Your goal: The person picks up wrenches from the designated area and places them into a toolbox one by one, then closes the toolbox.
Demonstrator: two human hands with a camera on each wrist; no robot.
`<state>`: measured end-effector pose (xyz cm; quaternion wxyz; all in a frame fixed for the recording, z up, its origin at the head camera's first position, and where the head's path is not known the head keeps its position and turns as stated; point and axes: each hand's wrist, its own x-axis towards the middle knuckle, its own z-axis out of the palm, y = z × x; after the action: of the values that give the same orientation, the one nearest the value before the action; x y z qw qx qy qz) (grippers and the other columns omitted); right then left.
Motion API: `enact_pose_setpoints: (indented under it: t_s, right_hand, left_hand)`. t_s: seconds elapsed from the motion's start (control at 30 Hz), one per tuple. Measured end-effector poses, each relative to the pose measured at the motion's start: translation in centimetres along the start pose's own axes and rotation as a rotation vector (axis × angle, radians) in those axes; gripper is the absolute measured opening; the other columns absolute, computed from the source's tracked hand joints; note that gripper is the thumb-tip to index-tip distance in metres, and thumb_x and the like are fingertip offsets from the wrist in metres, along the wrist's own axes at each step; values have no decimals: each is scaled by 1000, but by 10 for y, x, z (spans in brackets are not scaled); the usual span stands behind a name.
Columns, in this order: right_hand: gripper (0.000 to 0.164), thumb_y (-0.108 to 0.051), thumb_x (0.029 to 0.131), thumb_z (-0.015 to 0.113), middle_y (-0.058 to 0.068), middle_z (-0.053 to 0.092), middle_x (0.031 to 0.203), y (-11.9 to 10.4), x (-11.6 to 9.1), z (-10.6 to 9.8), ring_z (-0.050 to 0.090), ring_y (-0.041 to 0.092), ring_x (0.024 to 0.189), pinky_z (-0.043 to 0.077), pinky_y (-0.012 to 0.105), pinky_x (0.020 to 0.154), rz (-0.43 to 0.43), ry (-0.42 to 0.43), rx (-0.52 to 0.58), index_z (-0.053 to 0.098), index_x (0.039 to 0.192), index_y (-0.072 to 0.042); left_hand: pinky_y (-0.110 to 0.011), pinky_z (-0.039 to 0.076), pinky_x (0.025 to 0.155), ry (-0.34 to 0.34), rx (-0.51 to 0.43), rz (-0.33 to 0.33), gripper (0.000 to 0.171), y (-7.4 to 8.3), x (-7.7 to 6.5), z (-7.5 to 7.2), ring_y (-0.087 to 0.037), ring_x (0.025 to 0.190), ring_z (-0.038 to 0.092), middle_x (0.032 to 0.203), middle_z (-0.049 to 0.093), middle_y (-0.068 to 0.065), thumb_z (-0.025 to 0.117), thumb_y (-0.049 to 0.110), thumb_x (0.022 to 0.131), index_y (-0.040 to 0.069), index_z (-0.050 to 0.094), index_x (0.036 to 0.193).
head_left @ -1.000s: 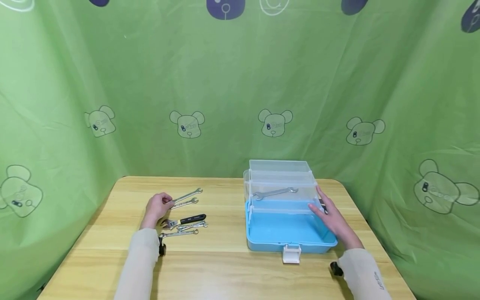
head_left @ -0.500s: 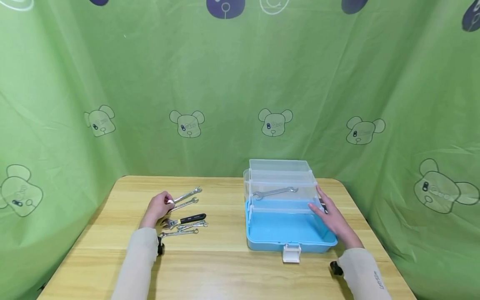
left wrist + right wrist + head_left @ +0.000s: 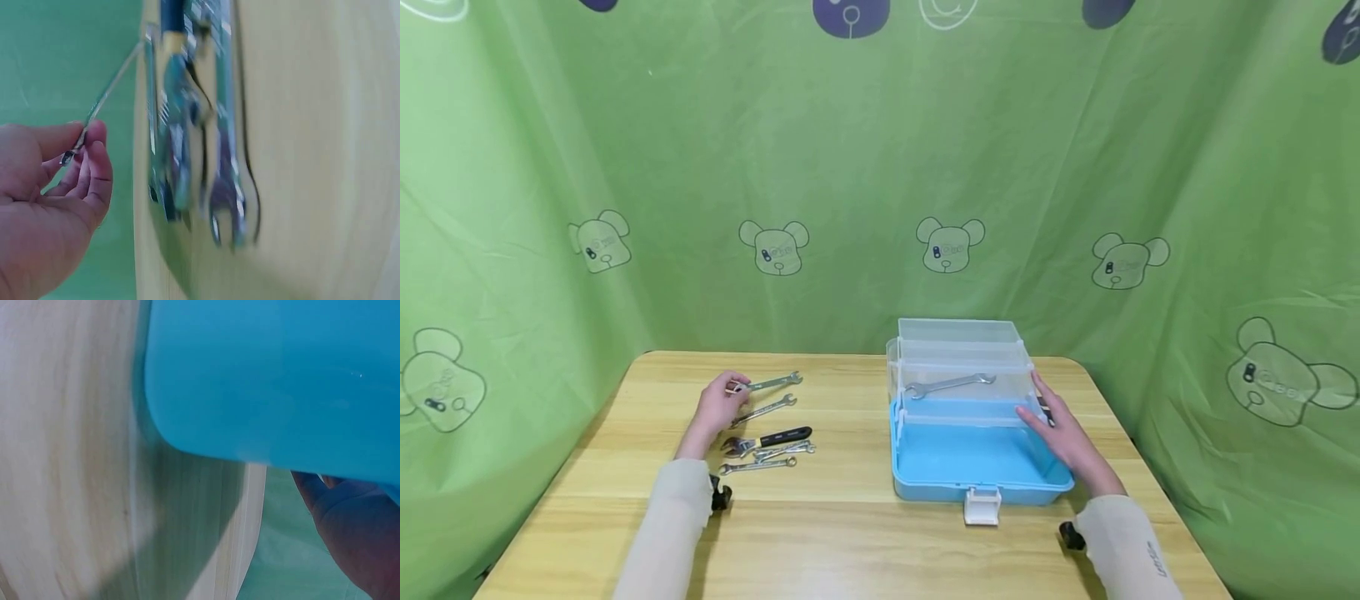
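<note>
In the head view my left hand pinches the near end of a silver wrench between thumb and fingertips. The left wrist view shows this wrench slanting up from the fingertips. Beside it lies another wrench. Nearer me are an adjustable wrench with a black handle, small wrenches and a combination wrench. My right hand rests against the right side of a blue toolbox, thumb and fingers extended. In the right wrist view the box wall hides most fingers.
The toolbox stands open, its clear trays raised in steps at the back. An open-ended wrench lies in one tray. A white latch hangs at the front. Green patterned cloth surrounds the wooden table.
The wrench in my left hand has turned to a flatter angle, and that hand has moved slightly away from the neighbouring wrench. My right hand and the toolbox have stayed in place.
</note>
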<state>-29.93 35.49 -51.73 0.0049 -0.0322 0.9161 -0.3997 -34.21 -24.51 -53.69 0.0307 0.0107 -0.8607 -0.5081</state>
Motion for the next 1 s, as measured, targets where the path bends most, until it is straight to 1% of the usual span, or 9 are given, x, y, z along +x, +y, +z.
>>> enact_pose_setpoints:
  t_s: [0.07,0.2,0.27,0.4,0.5,0.67,0.77,0.9,1.0]
  right_hand:
    - [87,-54,105,52,34,6,169,0,0,0,20,62,148,24,82,113,1,0,-1,-5,166,-30]
    - [87,-55,105,52,32,5,169,-1,0,0,19,62,148,23,82,113,3,-2,2,-4,166,-30]
    - [87,-55,105,52,32,5,170,0,1,0,19,62,148,24,82,113,2,-1,2,-4,166,-30]
    - [86,-54,105,52,32,5,170,-1,0,0,19,62,148,23,82,113,4,-3,4,-5,166,-31]
    - [87,-55,105,52,31,4,170,-1,0,-1,18,62,149,23,82,113,7,-7,5,-5,166,-31]
    - [86,-56,105,51,30,3,171,1,2,0,17,62,149,22,83,113,9,-6,6,-6,166,-33]
    - [86,-57,105,50,30,3,171,2,3,0,16,62,149,21,83,113,8,-2,5,-6,165,-34]
    - [86,-57,105,50,30,3,171,2,3,0,17,62,149,22,83,113,5,1,4,-6,166,-33]
    - [86,-57,105,50,30,3,171,3,2,0,16,62,149,21,83,113,2,1,4,-6,166,-33]
  left_hand:
    - [-48,61,91,2,-88,-26,33,3,-1,1,-41,108,67,122,60,-25,57,7,105,-6,54,134]
    - [-48,56,104,-11,-216,-74,41,4,-1,4,-34,111,66,124,61,-22,62,4,101,-6,51,140]
    - [-49,54,106,-19,-252,-89,44,5,-3,4,-33,112,65,124,62,-20,64,5,100,-6,51,141]
    - [-51,51,111,-20,-341,-114,47,6,-5,5,-37,117,65,122,65,-17,65,6,100,-7,49,143]
    - [-50,50,113,-11,-400,-124,49,7,-6,5,-32,115,67,120,67,-15,66,6,100,-7,48,143]
    - [-47,50,114,-22,-446,-108,49,11,-9,2,-17,106,71,119,71,-12,66,7,100,-7,48,144]
    - [-40,52,112,-37,-500,-95,50,16,-13,1,-15,105,72,115,73,-7,66,7,100,-6,48,144]
    - [-32,54,108,-65,-581,-77,50,24,-19,0,-13,104,72,109,74,-1,67,6,99,-6,47,144]
    - [-29,55,106,-102,-631,-50,52,33,-25,1,-9,101,71,106,74,2,65,5,100,-7,44,145]
